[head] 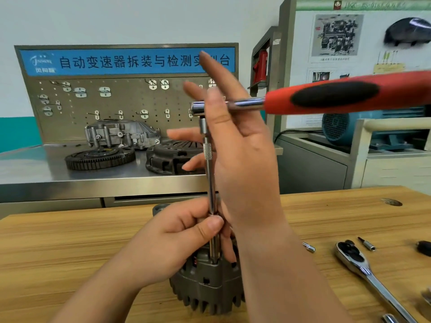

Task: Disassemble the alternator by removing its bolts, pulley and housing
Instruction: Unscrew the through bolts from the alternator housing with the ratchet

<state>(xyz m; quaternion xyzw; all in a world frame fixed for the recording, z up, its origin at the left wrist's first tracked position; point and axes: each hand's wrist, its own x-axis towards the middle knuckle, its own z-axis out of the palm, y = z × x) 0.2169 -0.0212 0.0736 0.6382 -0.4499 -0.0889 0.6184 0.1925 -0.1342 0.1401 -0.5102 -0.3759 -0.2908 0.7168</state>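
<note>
Alternator [207, 283] sat upright on the wooden surface [70, 248], right under both hands. Left hand [177, 236] pinched the extension [211, 183] low down, just above where it met the alternator. Right hand [240, 155] was loose, fingers straight and spread, thumb against the red ratchet [335, 96] head topping the extension. Spare ratchet [363, 269] and small bits [366, 244] lay off to the right.

Alternator [207, 283] top: hidden behind left hand [177, 238] and the wrist of right hand [235, 145].
Extension bar [211, 183] tip: bolt contact covered, cannot tell.
Red ratchet [338, 96] handle: cut off at right edge.
Chrome ratchet [363, 269]: handle runs off bottom edge.
Poster [338, 36] text: too blurred to read.
</note>
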